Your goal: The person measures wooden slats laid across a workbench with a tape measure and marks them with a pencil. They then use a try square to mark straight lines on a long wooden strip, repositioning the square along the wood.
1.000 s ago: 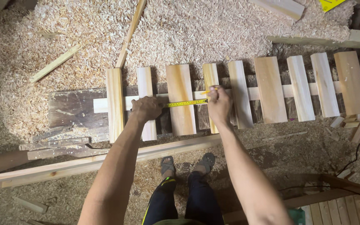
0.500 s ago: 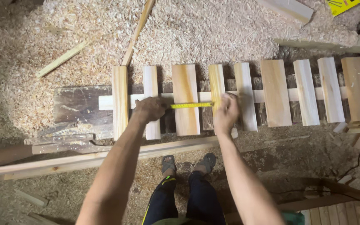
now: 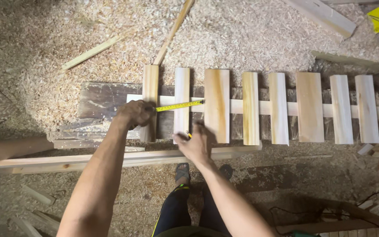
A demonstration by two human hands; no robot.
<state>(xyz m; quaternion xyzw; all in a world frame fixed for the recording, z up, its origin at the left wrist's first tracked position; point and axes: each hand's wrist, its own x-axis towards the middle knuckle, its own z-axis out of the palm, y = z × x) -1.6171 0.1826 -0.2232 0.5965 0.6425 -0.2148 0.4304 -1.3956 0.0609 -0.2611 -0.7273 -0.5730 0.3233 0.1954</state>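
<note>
I'm measuring slat spacing: my left hand (image 3: 134,113) clamps the yellow tape measure (image 3: 179,105) on the far-left slat (image 3: 150,87); my right hand (image 3: 197,142) hovers nearer, pinching a pencil (image 3: 189,135). Next, I judge, comes marking at the tape's right tip.

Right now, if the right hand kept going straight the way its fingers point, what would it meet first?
The right hand points up and slightly left, toward the second slat. That slat's lower end looks first in line, with the yellow tape measure blade further up. Its height above the slats is unclear.
</note>
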